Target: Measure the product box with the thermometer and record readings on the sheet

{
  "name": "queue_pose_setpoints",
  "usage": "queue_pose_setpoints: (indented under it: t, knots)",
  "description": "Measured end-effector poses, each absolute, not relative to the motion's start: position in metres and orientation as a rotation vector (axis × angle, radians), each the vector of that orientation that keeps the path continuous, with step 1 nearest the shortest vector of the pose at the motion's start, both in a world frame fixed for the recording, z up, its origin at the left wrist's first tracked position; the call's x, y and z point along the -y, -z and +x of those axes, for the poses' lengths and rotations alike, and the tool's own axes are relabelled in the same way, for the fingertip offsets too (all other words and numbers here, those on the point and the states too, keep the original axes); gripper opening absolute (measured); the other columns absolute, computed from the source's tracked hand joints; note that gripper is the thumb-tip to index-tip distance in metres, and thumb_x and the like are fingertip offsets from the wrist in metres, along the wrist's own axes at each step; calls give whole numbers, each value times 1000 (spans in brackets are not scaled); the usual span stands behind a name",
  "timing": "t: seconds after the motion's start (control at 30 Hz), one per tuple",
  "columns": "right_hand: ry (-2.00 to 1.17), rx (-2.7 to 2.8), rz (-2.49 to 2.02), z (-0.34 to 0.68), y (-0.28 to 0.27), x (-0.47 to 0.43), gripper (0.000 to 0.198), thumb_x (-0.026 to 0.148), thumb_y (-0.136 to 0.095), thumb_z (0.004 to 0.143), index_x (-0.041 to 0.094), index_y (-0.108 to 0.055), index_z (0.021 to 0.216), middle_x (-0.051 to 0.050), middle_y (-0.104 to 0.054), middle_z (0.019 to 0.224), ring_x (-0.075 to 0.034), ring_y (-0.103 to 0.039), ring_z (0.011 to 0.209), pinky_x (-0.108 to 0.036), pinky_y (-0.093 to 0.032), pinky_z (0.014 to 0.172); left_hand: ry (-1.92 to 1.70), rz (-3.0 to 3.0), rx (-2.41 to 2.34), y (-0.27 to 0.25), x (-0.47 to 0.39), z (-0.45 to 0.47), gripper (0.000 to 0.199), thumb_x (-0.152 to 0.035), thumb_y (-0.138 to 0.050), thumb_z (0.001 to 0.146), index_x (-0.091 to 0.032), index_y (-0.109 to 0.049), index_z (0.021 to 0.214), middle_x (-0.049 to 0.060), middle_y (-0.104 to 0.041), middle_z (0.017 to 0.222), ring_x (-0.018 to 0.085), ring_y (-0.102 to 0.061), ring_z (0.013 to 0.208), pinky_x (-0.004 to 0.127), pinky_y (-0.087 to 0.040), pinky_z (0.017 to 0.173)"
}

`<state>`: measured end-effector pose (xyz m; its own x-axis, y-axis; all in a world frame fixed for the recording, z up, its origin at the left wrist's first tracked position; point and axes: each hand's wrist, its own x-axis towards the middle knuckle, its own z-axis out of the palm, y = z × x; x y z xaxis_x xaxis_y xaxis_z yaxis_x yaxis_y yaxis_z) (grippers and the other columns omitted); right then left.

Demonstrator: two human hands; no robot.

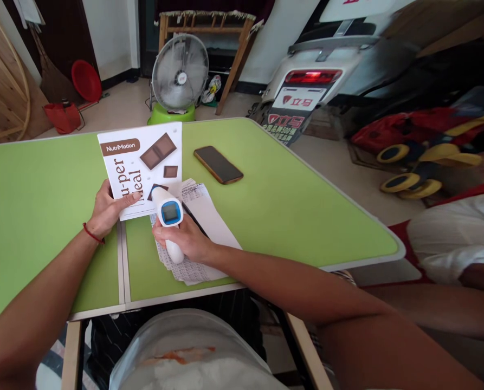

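Note:
My left hand (114, 208) grips a white NutriMotion box (144, 162) by its lower left edge, thumb across the front. Brown chocolate pieces are printed on the box, which is held up over the green table. In my right hand (187, 235) is a white infrared thermometer (171, 213), its blue-rimmed screen facing me and its front end close to the lower right of the box. Whether the two touch I cannot tell. Beneath my right hand lies a stack of written papers (221, 233), with a dark pen (195, 216) on top, partly hidden.
A dark phone (218, 164) lies on the green table (286, 216), right of the box. Beyond the table stand a fan (180, 76) on a green stool and a white scooter (307, 70). Another person's arm (440, 309) is at the right.

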<state>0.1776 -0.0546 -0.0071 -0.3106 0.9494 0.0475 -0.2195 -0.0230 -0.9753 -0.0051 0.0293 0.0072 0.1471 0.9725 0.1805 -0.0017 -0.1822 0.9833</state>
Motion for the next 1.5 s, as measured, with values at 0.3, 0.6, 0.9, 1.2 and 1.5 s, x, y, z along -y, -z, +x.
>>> queue_pose_setpoints:
  t: [0.3,0.6,0.9,1.2,1.5]
  knots:
    - [-1541,1280,-860,179,3,55,16,27,-65,75,20,-55,66,5,-53,52,-11,-48,49,-27,-39,52,-1232,1400,-1015,-9,-30,-4,65,-39,-92,53,-15,-61,105,12,-70,107,29,-68,92,42,-57,78]
    - [-1590,1223,-888,178,6,54,13,28,-66,74,20,-56,71,6,-53,53,-10,-48,49,-26,-40,51,-1240,1422,-1007,-10,-29,-4,63,-40,-91,55,-16,-61,104,11,-70,108,29,-67,93,43,-56,81]
    - [-1593,1201,-885,178,7,54,12,27,-66,74,20,-57,76,7,-53,53,-10,-48,48,-25,-39,50,-1247,1420,-1021,-8,-30,-5,64,-40,-92,54,-15,-60,105,12,-69,107,29,-67,92,44,-56,80]
    - [-1505,1288,-1001,189,-11,48,23,30,-72,67,21,-55,79,5,-56,63,-11,-50,52,-28,-41,53,-1297,1422,-985,-10,-33,-9,64,-38,-92,54,-16,-60,105,11,-69,108,30,-67,95,43,-55,82]
    - [-952,1819,-1454,265,-36,-3,24,25,-77,58,19,-69,80,-2,-67,77,-17,-57,70,-30,-39,64,-1402,1373,-967,-10,-42,-17,71,-33,-94,49,-19,-55,107,9,-65,112,31,-62,107,45,-52,91]
